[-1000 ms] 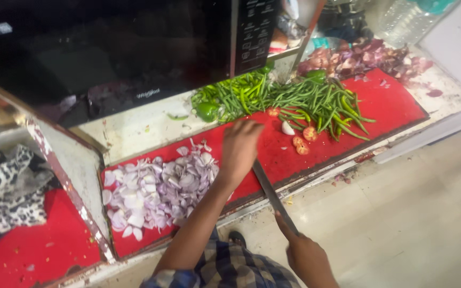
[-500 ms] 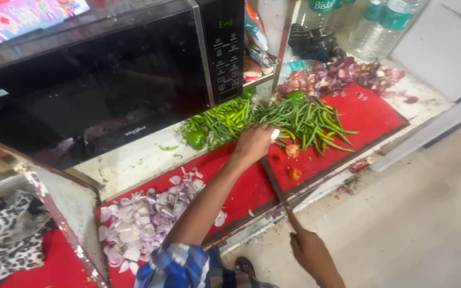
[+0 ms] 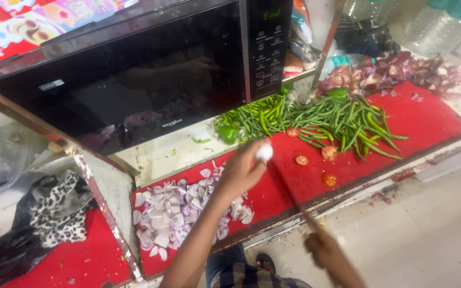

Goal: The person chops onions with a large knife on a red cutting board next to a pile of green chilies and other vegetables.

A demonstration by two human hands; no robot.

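A: What has the left hand (image 3: 244, 169) got?

B: A small white piece (image 3: 264, 153), pinched at the fingertips. I can't tell what it is; it may be a bit of onion. The hand is closed round it, held above the red mat (image 3: 428, 120) near the middle of the view.

A: And the right hand (image 3: 322, 249)?

B: Low, at about five o'clock from the left one. It's wrapped round the handle of a knife (image 3: 300, 205), and the blurred blade runs up toward eleven o'clock, over the mat and toward the left hand.

A: What's on the bench (image 3: 161, 152)?

B: At seven o'clock from the left hand, a heap of sliced purple onion (image 3: 174, 210) on the mat. At one o'clock, a spread of green chillies (image 3: 337, 120), with a few red tomato pieces (image 3: 328, 153) just beside their lower edge. Farther off at one o'clock lies a pile of reddish onion skins (image 3: 396, 72).

A: And behind all that?

B: A black microwave (image 3: 134, 80) fills the top of the view, at eleven o'clock from the left hand. Clear plastic bottles (image 3: 428, 24) stand at the upper right. At far lower left, a black and white patterned cloth (image 3: 60, 210) sits on another red mat.
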